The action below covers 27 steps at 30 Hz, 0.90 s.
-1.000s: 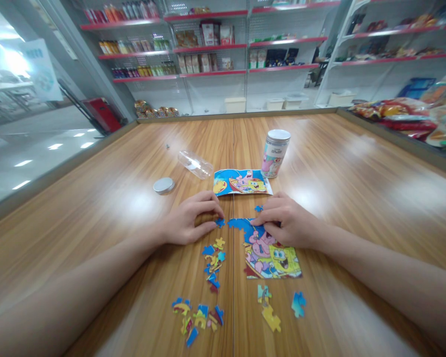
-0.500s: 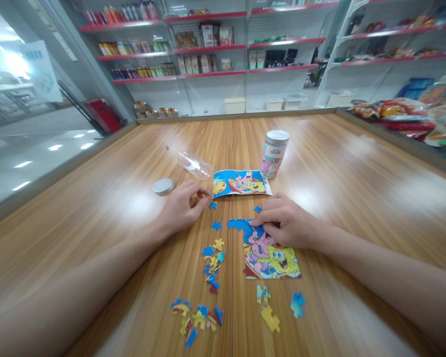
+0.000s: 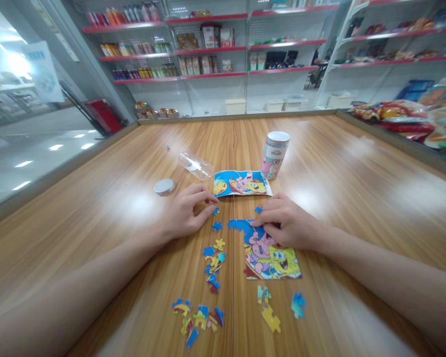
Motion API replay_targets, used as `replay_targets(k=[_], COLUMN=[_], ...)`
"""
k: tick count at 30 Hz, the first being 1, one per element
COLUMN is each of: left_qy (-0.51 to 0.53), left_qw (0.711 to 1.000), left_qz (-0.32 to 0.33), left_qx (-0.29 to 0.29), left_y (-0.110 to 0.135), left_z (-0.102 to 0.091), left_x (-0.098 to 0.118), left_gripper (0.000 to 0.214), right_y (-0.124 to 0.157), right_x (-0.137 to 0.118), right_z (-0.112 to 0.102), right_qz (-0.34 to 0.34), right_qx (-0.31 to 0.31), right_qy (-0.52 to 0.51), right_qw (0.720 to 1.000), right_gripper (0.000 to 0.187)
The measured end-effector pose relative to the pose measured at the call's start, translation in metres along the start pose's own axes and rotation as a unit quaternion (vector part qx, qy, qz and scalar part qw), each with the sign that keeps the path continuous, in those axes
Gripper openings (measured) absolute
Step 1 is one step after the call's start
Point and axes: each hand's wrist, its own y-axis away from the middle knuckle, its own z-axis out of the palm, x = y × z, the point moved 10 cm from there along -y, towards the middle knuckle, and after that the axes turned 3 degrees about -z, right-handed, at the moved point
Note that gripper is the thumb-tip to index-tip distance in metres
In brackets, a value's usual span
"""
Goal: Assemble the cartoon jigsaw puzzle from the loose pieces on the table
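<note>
A partly assembled jigsaw puzzle [image 3: 273,258] with pink and yellow cartoon characters lies right of the table seam. My right hand [image 3: 288,223] rests on its upper edge, fingers curled and index fingertip pressed on the blue part. Left of the seam, my left hand [image 3: 189,210] has its thumb and index finger close together at a small blue puzzle piece [image 3: 216,210]. Another blue piece [image 3: 217,226] lies just below that, and a loose pile [image 3: 212,265] continues nearer me. Beside my right fingers sits a small blue piece [image 3: 258,209].
Behind my hands lie a picture sheet [image 3: 241,183], a clear plastic jar [image 3: 195,166] on its side and a silver lid [image 3: 164,187]. A lidded canister [image 3: 275,154] stands upright by the sheet. Nearer me are more pieces [image 3: 200,317], a yellow piece [image 3: 271,318] and a light-blue piece [image 3: 298,305].
My left hand has moved slightly right, its thumb and index finger closing in. The small blue piece there has shifted a little right and towards me. My right hand stays in place.
</note>
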Motion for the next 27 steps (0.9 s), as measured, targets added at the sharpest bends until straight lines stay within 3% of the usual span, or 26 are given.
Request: replay_targets(k=[5,12,16,22,27], left_qy=[-0.017,0.01,0.02,0.013,0.005], left_qw=[0.998,0.998,0.997,0.988,0.989], left_qz=[-0.013,0.0,0.036,0.086,0.119], left_qx=[-0.05,-0.064,-0.066,-0.126,-0.093], left_y=[0.0,0.001,0.002,0.005,0.008], left_z=[0.011,0.014,0.01,0.015,0.009], left_x=[0.001,0.004,0.017,0.031,0.043], left_gripper=[0.01,0.006,0.009,0.013,0.02], right_y=[0.0,0.0,0.0,0.001,0.0], right_x=[0.0,0.0,0.001,0.001,-0.002], right_z=[0.001,0.001,0.002,0.003,0.003], right_qz=[-0.001,0.003,0.003,0.003,-0.005], right_qx=[-0.003,-0.005,-0.006,-0.003,-0.014], right_qy=[0.003,-0.004,-0.004,0.004,0.018], right_qw=[1.0,1.0,1.0,1.0,1.0], right_gripper=[0.024,0.024,0.024,0.023,0.023])
